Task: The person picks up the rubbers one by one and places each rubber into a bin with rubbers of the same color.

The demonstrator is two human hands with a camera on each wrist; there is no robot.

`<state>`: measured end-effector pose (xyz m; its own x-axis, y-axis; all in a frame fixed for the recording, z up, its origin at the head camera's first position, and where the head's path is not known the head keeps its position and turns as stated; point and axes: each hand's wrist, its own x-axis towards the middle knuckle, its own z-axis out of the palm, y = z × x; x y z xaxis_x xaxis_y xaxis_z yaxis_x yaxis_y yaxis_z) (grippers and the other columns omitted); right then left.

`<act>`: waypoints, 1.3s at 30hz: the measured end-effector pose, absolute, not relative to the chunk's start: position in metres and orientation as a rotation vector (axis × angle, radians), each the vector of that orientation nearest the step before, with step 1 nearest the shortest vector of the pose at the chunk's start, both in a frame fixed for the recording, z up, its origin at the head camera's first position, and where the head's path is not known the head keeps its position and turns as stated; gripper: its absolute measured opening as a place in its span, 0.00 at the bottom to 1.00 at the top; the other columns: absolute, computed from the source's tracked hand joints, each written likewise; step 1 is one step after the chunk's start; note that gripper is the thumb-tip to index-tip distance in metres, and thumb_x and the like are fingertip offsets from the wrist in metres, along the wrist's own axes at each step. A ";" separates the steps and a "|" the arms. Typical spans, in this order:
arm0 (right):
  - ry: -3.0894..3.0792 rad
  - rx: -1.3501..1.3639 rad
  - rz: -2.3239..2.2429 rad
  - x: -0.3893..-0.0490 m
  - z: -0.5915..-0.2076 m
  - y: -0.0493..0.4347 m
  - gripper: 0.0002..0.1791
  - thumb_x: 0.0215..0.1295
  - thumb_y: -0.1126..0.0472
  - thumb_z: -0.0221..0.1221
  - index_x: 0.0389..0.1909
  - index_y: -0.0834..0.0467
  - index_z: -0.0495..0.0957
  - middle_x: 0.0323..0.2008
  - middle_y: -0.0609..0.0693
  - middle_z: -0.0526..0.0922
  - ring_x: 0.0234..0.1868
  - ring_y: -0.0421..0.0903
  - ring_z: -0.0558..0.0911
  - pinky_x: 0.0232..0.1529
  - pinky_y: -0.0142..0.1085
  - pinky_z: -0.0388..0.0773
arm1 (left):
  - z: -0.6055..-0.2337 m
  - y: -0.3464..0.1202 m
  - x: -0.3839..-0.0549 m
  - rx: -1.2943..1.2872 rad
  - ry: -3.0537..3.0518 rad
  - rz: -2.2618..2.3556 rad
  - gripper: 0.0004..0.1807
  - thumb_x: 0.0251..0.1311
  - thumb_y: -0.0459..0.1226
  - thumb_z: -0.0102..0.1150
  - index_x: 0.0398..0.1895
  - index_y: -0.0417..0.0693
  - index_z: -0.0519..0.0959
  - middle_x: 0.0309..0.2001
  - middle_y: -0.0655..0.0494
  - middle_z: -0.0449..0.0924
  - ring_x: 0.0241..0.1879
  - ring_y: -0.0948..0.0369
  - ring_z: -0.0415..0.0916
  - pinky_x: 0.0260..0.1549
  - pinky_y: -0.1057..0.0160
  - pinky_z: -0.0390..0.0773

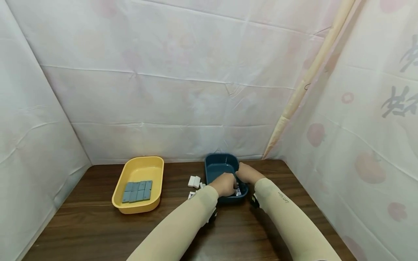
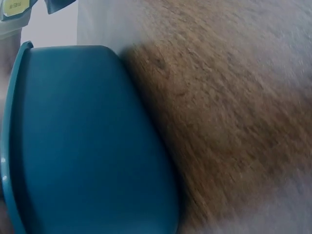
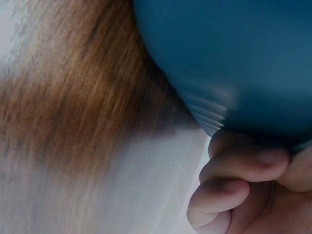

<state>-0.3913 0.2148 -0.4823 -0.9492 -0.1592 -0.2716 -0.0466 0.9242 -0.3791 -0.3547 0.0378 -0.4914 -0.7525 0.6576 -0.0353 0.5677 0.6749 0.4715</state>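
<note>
My right hand (image 1: pixel 249 173) is at the right rim of a dark blue plastic tray (image 1: pixel 209 166). In the right wrist view its curled fingers (image 3: pixel 243 163) grip the tray's edge from outside; the thumb is hidden. My left hand (image 1: pixel 224 184) reaches over the tray's left side, fingers pointing down inside. Its fingertips are out of sight, so whether they hold something cannot be seen. Small white tiles with dark markings (image 1: pixel 238 190) lie in the near right part of the tray, partly covered by the hands. The left wrist view shows only the tray's outer wall (image 2: pixel 92 141).
A yellow tray (image 1: pixel 147 162) stands to the left, with grey-blue tiles (image 1: pixel 137 191) laid in two rows in its near half. White tiles (image 1: pixel 194 181) lie on the brown wooden table (image 1: pixel 98 224) left of the blue tray. Pale cloth walls (image 1: pixel 183 108) enclose the back and sides.
</note>
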 end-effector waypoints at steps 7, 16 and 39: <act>2.789 -0.156 -0.510 -0.394 -0.481 0.214 0.37 0.92 0.59 0.49 0.87 0.78 0.51 0.87 0.77 0.56 0.74 0.65 0.79 0.70 0.56 0.79 | -0.468 0.021 -0.345 1.007 2.718 0.711 0.09 0.78 0.34 0.68 0.42 0.45 0.96 0.42 0.54 0.95 0.37 0.65 0.84 0.47 0.62 0.88; 2.784 -0.109 -0.539 -0.392 -0.478 0.214 0.38 0.91 0.57 0.49 0.87 0.78 0.51 0.86 0.77 0.59 0.69 0.64 0.79 0.66 0.55 0.79 | -0.442 -0.032 -0.349 1.010 2.865 0.727 0.12 0.80 0.32 0.60 0.51 0.43 0.94 0.53 0.51 0.90 0.59 0.51 0.83 0.63 0.50 0.84; 2.753 -0.079 -0.566 -0.392 -0.486 0.214 0.40 0.91 0.56 0.49 0.89 0.75 0.48 0.85 0.75 0.62 0.47 0.56 0.84 0.45 0.48 0.80 | -0.455 -0.130 -0.342 0.773 2.578 0.511 0.22 0.50 0.36 0.93 0.46 0.51 0.88 0.44 0.56 0.88 0.40 0.61 0.80 0.48 0.54 0.85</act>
